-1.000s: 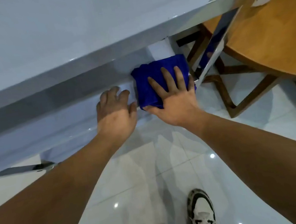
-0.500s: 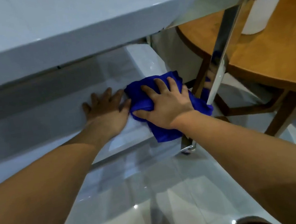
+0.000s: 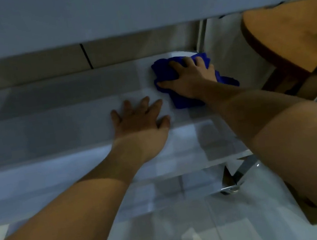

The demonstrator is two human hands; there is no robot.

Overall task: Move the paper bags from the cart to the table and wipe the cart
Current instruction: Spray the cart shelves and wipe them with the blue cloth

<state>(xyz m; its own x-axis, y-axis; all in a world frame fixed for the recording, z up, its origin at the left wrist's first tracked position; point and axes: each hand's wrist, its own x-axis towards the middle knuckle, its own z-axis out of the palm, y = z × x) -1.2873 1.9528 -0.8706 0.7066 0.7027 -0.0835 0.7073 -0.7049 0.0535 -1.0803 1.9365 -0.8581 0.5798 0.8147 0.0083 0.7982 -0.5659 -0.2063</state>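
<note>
Head cam: a person crouched at the cart [image 3: 54,119], wiping its lower shelf w/ a blue cloth [image 3: 169,73]. The right hand [image 3: 188,76] pressed the cloth flat at the shelf's far right corner, fingers [image 3: 175,65] spread wide over it, not curled round it. The left hand [image 3: 139,120] rested bare on the shelf just beside the cloth, fingers [image 3: 143,104] splayed, holding nothing, apparently as a brace. The upper shelf [image 3: 115,5] hung overhead; the wooden desk [image 3: 288,32] stood at right. No paper bags were in view, so the step in hand was judged to be the wipe. Next move likely called for sweeping the cloth left across the unwiped shelf, w/ the left hand lifted clear.
</note>
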